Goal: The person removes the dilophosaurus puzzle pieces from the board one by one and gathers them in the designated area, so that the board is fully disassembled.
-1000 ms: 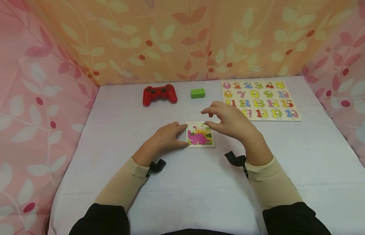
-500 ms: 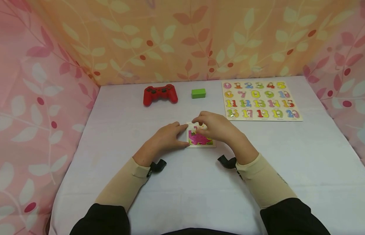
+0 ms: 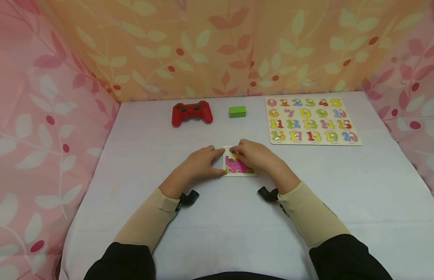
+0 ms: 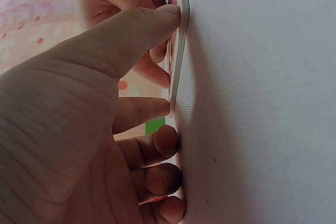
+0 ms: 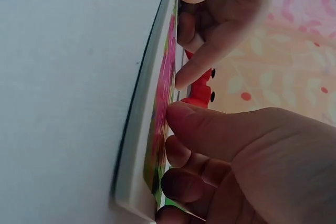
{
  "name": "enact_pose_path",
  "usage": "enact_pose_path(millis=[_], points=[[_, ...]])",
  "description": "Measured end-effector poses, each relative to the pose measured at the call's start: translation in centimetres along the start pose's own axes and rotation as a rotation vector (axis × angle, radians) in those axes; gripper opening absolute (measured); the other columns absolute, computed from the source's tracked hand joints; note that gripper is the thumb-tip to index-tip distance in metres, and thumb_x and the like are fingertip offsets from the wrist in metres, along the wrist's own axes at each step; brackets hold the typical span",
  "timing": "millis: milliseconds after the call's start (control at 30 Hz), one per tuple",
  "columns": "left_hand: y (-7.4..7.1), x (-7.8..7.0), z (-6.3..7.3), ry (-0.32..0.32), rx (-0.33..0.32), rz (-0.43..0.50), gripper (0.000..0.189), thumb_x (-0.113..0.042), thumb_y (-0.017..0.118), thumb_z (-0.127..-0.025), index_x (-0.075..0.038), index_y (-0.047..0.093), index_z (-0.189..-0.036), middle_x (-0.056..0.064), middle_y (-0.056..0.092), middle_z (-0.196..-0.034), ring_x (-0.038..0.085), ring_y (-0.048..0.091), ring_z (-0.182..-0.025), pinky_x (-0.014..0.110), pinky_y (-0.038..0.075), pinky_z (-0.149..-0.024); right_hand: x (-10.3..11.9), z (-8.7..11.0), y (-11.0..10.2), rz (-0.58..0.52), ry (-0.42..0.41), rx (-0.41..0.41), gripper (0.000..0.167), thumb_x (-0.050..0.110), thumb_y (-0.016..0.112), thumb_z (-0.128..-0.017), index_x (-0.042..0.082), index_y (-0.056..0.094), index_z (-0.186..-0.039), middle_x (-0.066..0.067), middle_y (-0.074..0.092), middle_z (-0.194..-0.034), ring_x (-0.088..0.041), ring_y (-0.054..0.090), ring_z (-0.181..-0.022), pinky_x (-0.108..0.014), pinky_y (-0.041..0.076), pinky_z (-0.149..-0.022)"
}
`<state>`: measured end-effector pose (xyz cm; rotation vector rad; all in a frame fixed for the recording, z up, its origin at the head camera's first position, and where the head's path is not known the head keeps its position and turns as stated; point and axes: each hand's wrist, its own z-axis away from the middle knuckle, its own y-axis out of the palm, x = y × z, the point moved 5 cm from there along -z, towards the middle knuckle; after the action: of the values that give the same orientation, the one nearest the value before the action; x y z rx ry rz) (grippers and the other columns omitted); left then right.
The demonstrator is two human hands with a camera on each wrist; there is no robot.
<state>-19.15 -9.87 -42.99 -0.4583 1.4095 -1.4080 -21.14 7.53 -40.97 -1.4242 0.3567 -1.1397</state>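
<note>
My head camera looks forward and down, wide over the white-covered table [image 3: 217,233]. Both wrist cameras sit low and close, tipped sideways: the left peers past my left hand [image 4: 79,103] toward far right, the right past my right hand [image 5: 252,156] toward far left, both sharing the dinosaur puzzle [image 3: 236,167].

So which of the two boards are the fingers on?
The small square dinosaur board, with its pink picture; the larger number board lies farther back, untouched.
</note>
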Motion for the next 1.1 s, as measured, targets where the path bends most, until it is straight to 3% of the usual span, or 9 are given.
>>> enact_pose_path(millis=[300,633,900,1100], points=[[0.0,-0.2,0.0,-0.014,0.014,-0.010,0.086,-0.057,0.076,-0.085,-0.019,0.046,-0.156,0.002,0.058,-0.122,0.018,0.054,-0.108,0.038,0.050,-0.095,-0.6,-0.3,0.3,-0.037,0.016,-0.033,0.029,0.014,0.064,-0.101,0.015,0.069,-0.129,-0.004,0.060,-0.107,-0.020,0.058,-0.091,-0.035,0.051,-0.081],[0.1,-0.1,0.0,-0.004,-0.008,-0.024,0.084,-0.056,0.076,-0.086,-0.019,0.048,-0.155,0.000,0.058,-0.115,0.016,0.055,-0.100,0.034,0.050,-0.087,-1.1,-0.3,0.3,-0.104,0.048,-0.073,0.028,0.010,0.065,-0.099,0.019,0.068,-0.125,-0.006,0.048,-0.117,-0.025,0.056,-0.094,-0.034,0.051,-0.076],[0.0,-0.2,0.1,-0.012,0.000,-0.007,0.085,-0.056,0.077,-0.085,-0.019,0.047,-0.156,0.001,0.058,-0.117,0.016,0.054,-0.102,0.035,0.050,-0.089,-1.3,-0.6,-0.1,-0.110,0.039,-0.096,0.034,0.011,0.073,-0.095,0.010,0.066,-0.128,-0.006,0.058,-0.118,-0.023,0.057,-0.104,-0.040,0.050,-0.096],[0.0,-0.2,0.1,-0.014,0.007,-0.010,0.086,-0.057,0.076,-0.086,-0.019,0.045,-0.157,0.001,0.057,-0.119,0.016,0.054,-0.102,0.035,0.050,-0.090,-1.5,-0.1,-0.7,-0.053,0.014,-0.083,0.036,0.011,0.072,-0.095,0.013,0.068,-0.131,-0.008,0.062,-0.120,-0.024,0.059,-0.105,-0.042,0.050,-0.095]])
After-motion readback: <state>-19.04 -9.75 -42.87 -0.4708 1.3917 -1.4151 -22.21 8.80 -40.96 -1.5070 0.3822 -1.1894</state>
